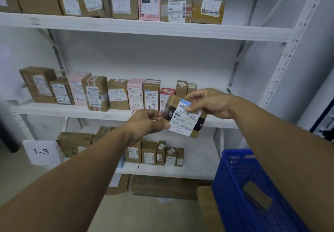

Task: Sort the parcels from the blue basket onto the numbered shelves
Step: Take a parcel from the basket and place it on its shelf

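Note:
A small brown parcel (186, 118) with a black band and a white label marked "1-2" hangs tilted in front of the middle shelf (72, 110). My right hand (207, 103) grips its top edge, thumb on the label. My left hand (147, 121) pinches its lower left corner. The blue basket (240, 186) stands at the lower right under my right forearm, with a brown parcel (256, 194) lying inside.
The middle shelf holds a row of brown and pink parcels (117, 94), several marked "1-2", with bare shelf at its right end. The top shelf (144, 27) and the lower shelf (171, 170) carry more parcels. A "1-3" sign (41, 151) hangs at the lower left. Cardboard boxes (162, 186) lie on the floor.

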